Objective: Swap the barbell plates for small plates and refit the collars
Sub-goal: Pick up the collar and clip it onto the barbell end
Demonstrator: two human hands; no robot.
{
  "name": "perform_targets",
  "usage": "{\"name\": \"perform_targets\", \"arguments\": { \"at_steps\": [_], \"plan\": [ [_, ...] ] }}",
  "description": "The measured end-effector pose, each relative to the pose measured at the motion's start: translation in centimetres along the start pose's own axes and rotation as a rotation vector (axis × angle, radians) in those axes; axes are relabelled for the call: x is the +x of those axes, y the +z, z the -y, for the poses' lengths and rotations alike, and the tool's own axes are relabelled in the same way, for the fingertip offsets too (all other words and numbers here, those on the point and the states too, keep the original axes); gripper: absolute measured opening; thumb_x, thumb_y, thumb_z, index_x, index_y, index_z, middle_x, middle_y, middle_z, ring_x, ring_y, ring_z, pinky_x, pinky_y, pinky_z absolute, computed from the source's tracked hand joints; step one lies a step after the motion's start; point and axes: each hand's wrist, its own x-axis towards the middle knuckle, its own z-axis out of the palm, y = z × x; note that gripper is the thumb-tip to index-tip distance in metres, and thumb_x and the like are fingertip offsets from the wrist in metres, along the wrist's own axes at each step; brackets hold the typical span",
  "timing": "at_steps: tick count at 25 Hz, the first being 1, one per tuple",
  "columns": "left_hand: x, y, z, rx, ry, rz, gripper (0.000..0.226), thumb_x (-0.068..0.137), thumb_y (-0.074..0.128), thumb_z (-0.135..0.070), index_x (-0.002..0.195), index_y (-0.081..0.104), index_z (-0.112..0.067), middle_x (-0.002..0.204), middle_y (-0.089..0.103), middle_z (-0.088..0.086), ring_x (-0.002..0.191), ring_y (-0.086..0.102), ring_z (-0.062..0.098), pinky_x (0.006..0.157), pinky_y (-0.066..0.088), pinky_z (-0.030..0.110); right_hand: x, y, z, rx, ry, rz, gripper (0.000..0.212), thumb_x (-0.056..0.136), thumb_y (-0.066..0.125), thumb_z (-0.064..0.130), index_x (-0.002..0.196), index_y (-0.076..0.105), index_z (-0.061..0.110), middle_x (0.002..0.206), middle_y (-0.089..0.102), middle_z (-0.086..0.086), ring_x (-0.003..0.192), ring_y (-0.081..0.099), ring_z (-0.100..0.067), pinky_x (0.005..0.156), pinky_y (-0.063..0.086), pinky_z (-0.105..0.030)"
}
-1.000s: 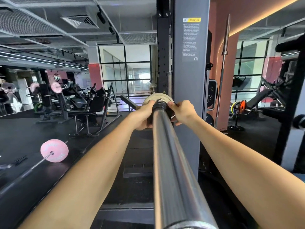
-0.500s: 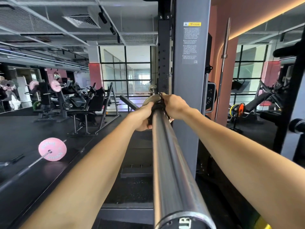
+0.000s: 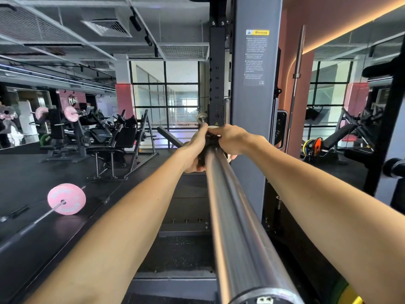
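Observation:
A steel barbell sleeve (image 3: 236,227) runs from the bottom of the head view away toward a grey rack upright (image 3: 254,132). At its far end sits a black collar (image 3: 211,145), mostly covered by my hands. My left hand (image 3: 196,150) wraps the collar from the left. My right hand (image 3: 230,139) grips it from the top right, fingers over the lever. Only a sliver of the small pale plate (image 3: 229,158) behind the collar shows below my right hand.
A second barbell with a pink plate (image 3: 66,199) lies on the black floor at the left. Benches and machines (image 3: 114,143) stand beyond it. A spare bar (image 3: 295,84) leans upright at the right, with coloured plates (image 3: 313,145) on a stand further back.
The pale plate, plainly seen a second ago, is now almost hidden. My right hand has climbed over the top of the collar and my left hand has closed further around it.

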Motion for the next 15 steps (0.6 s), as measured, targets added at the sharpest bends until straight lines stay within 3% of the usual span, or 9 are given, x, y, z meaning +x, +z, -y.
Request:
{"name": "perform_targets", "arguments": {
  "at_steps": [2,4,6,8,11,13,15],
  "plan": [
    [0.1,-0.1,-0.2,0.043,0.004,0.014,0.081,0.049,0.058,-0.072,0.104,0.071,-0.013,0.108,0.073,0.011,0.084,0.067,0.026,0.093,0.049,0.037,0.3,0.3,-0.8,0.015,0.029,-0.043,0.066,0.085,0.028,0.004,0.136,0.047,0.042,0.111,0.057,0.0,0.071,0.066,-0.023,0.078,0.059,-0.036],
    [0.1,-0.2,-0.5,0.065,0.005,0.027,0.069,0.059,0.055,-0.067,0.102,0.071,-0.015,0.098,0.074,0.012,0.079,0.063,0.025,0.08,0.049,0.033,0.2,0.5,-1.4,0.05,0.044,-0.081,0.059,0.084,0.032,0.006,0.131,0.055,0.033,0.108,0.062,-0.007,0.073,0.066,-0.026,0.079,0.057,-0.035],
    [0.1,-0.1,-0.7,0.064,0.002,0.036,0.05,0.078,0.048,-0.061,0.091,0.066,-0.016,0.085,0.066,0.009,0.071,0.058,0.024,0.063,0.043,0.029,-0.1,0.6,-1.7,0.1,0.046,-0.09,0.039,0.083,0.035,0.005,0.103,0.066,0.018,0.099,0.065,-0.014,0.074,0.069,-0.03,0.076,0.059,-0.038],
    [0.1,0.1,-0.7,0.064,-0.004,-0.018,0.042,0.086,0.045,-0.055,0.081,0.059,-0.016,0.073,0.059,0.007,0.059,0.052,0.022,0.053,0.037,0.025,-0.1,0.7,-1.6,0.119,0.069,-0.082,0.029,0.083,0.036,0.004,0.089,0.064,0.007,0.092,0.066,-0.016,0.071,0.071,-0.031,0.072,0.06,-0.039],
    [0.3,0.6,-0.3,0.083,0.038,-0.12,0.039,0.095,0.038,-0.047,0.079,0.05,-0.014,0.061,0.049,0.003,0.052,0.046,0.017,0.046,0.035,0.021,0.1,0.8,-1.8,0.157,0.085,-0.083,0.031,0.084,0.036,0.005,0.091,0.066,0.005,0.088,0.066,-0.014,0.071,0.071,-0.031,0.072,0.06,-0.038],
    [0.4,0.5,-0.2,0.081,0.029,-0.135,0.037,0.095,0.037,-0.05,0.092,0.048,-0.015,0.068,0.052,0.003,0.055,0.049,0.017,0.043,0.039,0.022,0.0,0.9,-1.8,0.159,0.082,-0.08,0.032,0.084,0.036,0.006,0.094,0.067,0.005,0.086,0.065,-0.013,0.072,0.071,-0.032,0.072,0.061,-0.038],
    [0.2,0.3,-0.3,0.084,0.026,-0.146,0.037,0.096,0.037,-0.051,0.092,0.045,-0.015,0.072,0.054,0.004,0.058,0.051,0.016,0.049,0.043,0.026,0.0,1.1,-1.8,0.12,0.063,-0.088,0.032,0.085,0.037,0.006,0.095,0.067,0.005,0.086,0.066,-0.014,0.073,0.07,-0.033,0.072,0.06,-0.037]
  ]
}}
